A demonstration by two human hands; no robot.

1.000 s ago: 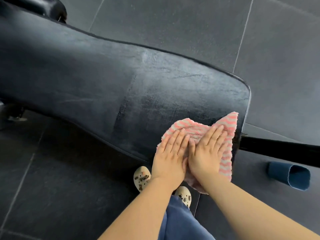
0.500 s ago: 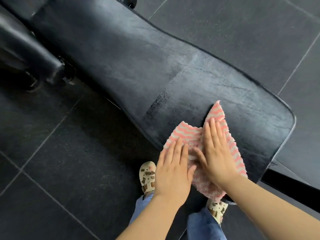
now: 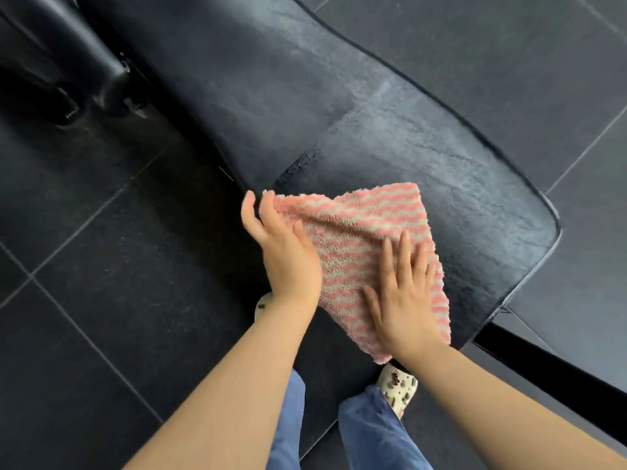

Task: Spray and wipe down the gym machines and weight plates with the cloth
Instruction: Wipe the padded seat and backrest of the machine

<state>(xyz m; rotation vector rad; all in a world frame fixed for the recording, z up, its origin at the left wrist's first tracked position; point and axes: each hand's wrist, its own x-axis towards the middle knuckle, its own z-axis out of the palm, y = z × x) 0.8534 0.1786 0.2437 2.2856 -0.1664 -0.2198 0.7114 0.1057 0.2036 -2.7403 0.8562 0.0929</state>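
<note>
A pink and white striped cloth [image 3: 366, 232] lies spread on the near end of a long black padded bench [image 3: 390, 130]. My right hand [image 3: 403, 300] presses flat on the cloth's near right part, fingers straight and spread. My left hand [image 3: 281, 245] is at the cloth's left edge, fingers extended, its edge against the fabric near the bench's side. A damp streak shows on the pad beyond the cloth.
A black roller pad and its frame [image 3: 84, 62] stand at the upper left. A black frame bar [image 3: 559, 374] runs out from under the bench at the right. Dark rubber floor tiles [image 3: 101, 300] surround the bench. My feet in pale sandals [image 3: 397, 388] stand beneath the bench edge.
The cloth has been spread out wider on the pad. My left hand moved off its top to its left edge, my right hand slid toward the near right. The view shifted along the bench.
</note>
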